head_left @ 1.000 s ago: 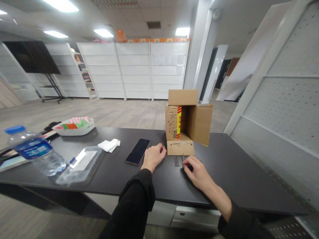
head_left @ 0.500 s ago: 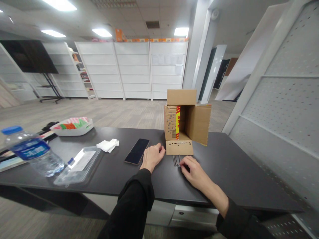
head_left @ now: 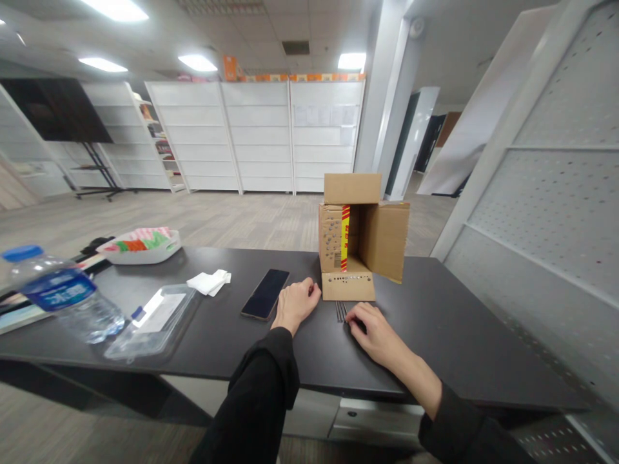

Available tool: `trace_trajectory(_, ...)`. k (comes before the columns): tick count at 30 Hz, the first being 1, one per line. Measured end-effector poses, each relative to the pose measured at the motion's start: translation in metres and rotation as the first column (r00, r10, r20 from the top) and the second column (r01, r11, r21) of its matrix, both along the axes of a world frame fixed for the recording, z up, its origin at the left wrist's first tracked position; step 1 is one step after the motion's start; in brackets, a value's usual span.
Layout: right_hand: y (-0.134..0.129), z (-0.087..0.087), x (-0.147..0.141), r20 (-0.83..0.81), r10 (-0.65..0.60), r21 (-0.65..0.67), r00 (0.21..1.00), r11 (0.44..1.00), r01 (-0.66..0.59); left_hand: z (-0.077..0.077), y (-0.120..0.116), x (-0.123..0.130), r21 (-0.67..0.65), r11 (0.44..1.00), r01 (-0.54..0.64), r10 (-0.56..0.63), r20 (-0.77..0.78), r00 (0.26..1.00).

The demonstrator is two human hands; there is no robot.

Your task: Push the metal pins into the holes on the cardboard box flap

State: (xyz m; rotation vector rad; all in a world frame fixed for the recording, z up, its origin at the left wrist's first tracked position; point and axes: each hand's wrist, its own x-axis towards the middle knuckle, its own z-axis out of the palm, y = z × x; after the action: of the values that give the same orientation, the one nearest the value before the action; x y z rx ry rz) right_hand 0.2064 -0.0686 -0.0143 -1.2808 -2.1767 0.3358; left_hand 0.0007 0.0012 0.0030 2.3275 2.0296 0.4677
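Several long thin metal screws lie side by side on the dark table, just in front of the cardboard box. My right hand rests at their right side, thumb and forefinger pinched at the rightmost screw; the fingertips partly cover it. To the left of the screws, my left hand lies on the table with its fingers curled in, and no object shows in it. Close beside that hand is a phone with a dark screen. The box stands with its flaps spread, and its lower front flap bears a row of holes.
On the left are a clear plastic case, a folded tissue, a tilted water bottle and a white basket of colourful packets. A perforated panel borders the table on the right.
My right hand has shifted slightly left, bringing the rightmost screw up against the others. My left hand and the box have stayed in place.
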Motion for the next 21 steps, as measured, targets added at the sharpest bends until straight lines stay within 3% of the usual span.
trace_trajectory(21,0.0023,-0.001,0.0002,-0.029,-0.001,-0.012,1.0,1.0,0.0,0.0013,-0.0002,-0.0002,-0.015,1.0,-0.003,0.003,-0.003,1.0)
